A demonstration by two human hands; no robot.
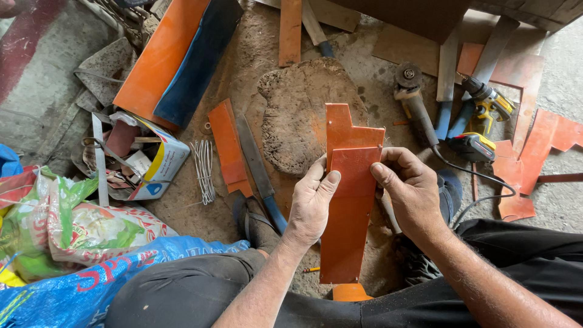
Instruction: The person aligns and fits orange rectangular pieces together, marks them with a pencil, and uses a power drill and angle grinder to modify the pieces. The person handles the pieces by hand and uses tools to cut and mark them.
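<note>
Seated on the floor, knees apart. Left hand (311, 203) grips the left edge of a long orange sheet piece (349, 212), thumb laid across its face; right hand (413, 191) pinches the right edge near the top, thumb on the front. A second, notched orange piece (343, 127) stands behind the first, the two stacked face to face and held upright over the lap, above a worn wooden block (297, 115).

Judgement: alignment work. Best done by keeping both thumbs pressing the faces flat together and squaring the top and side edges before shifting either grip; edges look sharp, so fingers should stay off the cut corners.

Surface: bare dirt and concrete floor (565, 67), dusty. Angle grinder (413, 97) and a yellow cordless drill (486, 112) lie to the right among orange offcuts (528, 152). Left: a long flat file (258, 170), a bundle of wire (203, 170), an open carton of scraps (146, 161), woven sacks (67, 285).
</note>
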